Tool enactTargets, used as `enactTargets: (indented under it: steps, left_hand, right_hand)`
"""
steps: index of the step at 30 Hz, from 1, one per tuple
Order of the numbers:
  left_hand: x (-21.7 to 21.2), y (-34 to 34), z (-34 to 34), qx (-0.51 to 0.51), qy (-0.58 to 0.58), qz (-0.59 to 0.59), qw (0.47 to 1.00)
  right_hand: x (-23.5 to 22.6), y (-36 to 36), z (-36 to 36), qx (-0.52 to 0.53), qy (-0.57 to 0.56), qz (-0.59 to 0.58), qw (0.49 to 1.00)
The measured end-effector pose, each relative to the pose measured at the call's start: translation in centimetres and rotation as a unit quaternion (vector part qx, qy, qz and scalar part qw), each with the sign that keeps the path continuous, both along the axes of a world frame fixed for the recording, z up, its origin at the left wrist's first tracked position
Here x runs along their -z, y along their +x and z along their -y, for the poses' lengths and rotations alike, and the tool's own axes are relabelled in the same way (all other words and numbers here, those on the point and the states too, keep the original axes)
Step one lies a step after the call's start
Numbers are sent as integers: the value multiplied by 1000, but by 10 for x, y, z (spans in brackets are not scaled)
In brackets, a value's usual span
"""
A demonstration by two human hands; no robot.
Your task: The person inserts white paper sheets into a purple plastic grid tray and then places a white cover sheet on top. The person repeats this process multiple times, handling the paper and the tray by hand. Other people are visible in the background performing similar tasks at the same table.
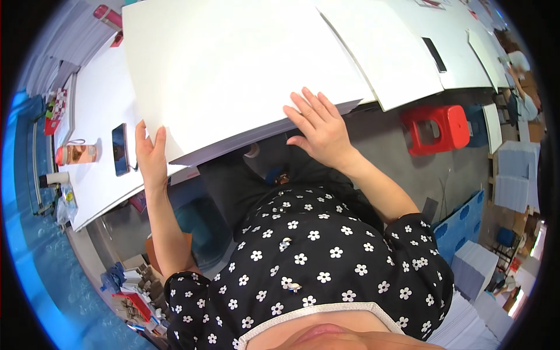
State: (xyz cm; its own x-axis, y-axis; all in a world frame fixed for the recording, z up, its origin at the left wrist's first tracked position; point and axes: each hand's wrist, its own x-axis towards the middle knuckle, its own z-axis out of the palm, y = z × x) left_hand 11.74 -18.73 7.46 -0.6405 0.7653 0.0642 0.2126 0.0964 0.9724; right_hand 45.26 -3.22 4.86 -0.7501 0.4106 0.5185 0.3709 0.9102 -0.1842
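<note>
White table [99, 116] bears paper stack [233, 70] (both hands [153, 158] [319, 125] at its edge).

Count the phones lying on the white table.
2. One dark phone lies at the table's near left edge, beside the left hand and a pink bottle. Another dark phone lies farther right on a white sheet. Others may be hidden under sheets.
</note>
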Motion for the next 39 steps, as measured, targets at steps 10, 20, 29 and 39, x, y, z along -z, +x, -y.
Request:
enactTargets:
  steps: [10, 20, 29, 39]
  left_hand:
    - [4, -1, 0, 10, -11, 13, 1000]
    - [20, -15, 2, -4, -23, -165, 986]
    - [33, -23, 8, 58, -3, 74, 996]
    - [52, -28, 10, 18, -8, 43, 999]
  right_hand:
    - [6, -19, 11, 1, 13, 24, 1000]
    - [10, -22, 13, 4, 26, 23, 999]
    - [10, -24, 13, -5, 18, 16, 1000]
    - [13, -22, 16, -2, 18, 19, 1000]
